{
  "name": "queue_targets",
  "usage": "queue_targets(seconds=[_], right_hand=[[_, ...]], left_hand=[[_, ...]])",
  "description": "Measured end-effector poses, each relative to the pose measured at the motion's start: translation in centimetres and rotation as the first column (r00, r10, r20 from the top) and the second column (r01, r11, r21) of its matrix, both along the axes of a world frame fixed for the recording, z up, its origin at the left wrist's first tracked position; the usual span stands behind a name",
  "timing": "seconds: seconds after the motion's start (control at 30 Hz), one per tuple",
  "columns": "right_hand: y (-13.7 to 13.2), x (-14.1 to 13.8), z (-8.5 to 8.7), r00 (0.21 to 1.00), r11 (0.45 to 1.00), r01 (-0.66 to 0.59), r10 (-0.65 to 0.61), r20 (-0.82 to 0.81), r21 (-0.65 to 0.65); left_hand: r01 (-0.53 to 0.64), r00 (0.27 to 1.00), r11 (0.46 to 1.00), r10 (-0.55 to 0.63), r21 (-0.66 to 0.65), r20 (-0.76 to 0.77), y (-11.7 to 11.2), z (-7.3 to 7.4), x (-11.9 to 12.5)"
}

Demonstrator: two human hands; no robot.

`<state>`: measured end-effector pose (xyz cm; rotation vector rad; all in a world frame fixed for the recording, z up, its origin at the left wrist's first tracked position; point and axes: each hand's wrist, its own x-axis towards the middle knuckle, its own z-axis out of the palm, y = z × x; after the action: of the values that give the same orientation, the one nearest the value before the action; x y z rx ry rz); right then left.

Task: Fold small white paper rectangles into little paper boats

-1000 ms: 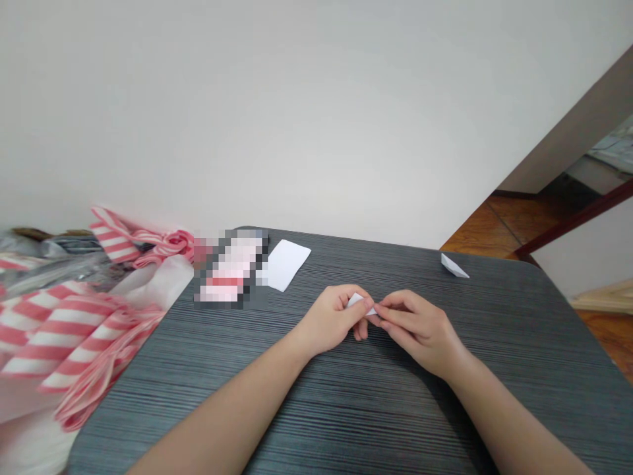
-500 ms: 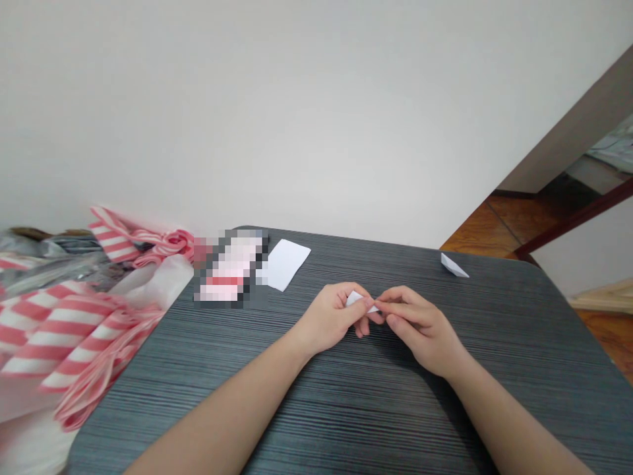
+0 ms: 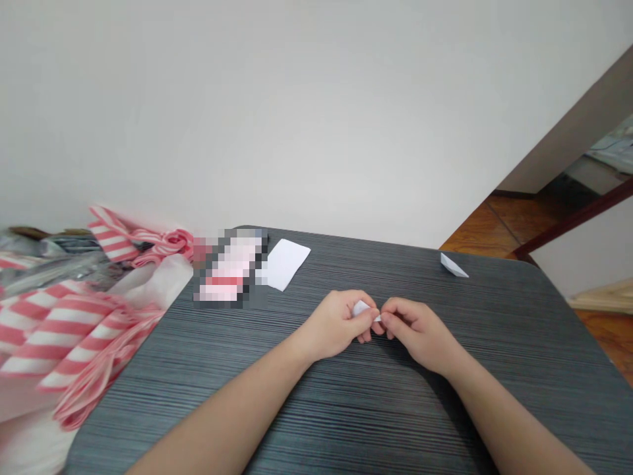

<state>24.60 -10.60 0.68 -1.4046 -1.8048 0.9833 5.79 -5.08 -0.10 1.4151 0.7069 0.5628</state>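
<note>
A: What occupies the centre of the view?

B: A small folded paper (image 3: 360, 307), white and narrowing to a point, held between the two hands over the middle of the bench (image 3: 356, 409).

A: State of the fingers?

B: On the left hand (image 3: 341, 324), thumb and forefinger are closed flat upon the paper, the other fingers curled beneath. On the right hand (image 3: 422, 333), thumb and forefinger are pinched together at the paper's pointed end, with almost no gap; the remaining fingers are bent inward.

A: Which part of the work appears complete?

B: Judging by its shape, one finished or set-aside example: the folded white piece (image 3: 453, 266), lying alone near the far right edge, faceted and pointed at its ends. The paper in hand has evidently been folded down to a small size, though the number of folds cannot be told, as the fingers cover much of it.

A: And which part remains?

B: The pointed end is under the fingers, so the shaping of this piece seems unfinished. The flat white paper (image 3: 287, 264), at the far left beside a pixelated object (image 3: 231, 264), shows no such shaping; whether it is one sheet or several is unclear. Whether it belongs to the same work can only be supposed.
</note>
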Motion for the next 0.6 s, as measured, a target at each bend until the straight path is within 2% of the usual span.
queue_targets(seconds=[0.3,0.6], right_hand=[[0.04,0.14,-0.67,1.000,0.999,0.020,-0.020,0.004,0.029],[-0.14,-0.21,-0.06,0.999,0.998,-0.020,0.018,0.034,0.052]], left_hand=[[0.020,0.999,0.999,-0.019,0.026,-0.028,0.00,0.17,0.01],[0.029,0.999,0.997,-0.025,0.071,-0.047,0.06,0.13,-0.14]])
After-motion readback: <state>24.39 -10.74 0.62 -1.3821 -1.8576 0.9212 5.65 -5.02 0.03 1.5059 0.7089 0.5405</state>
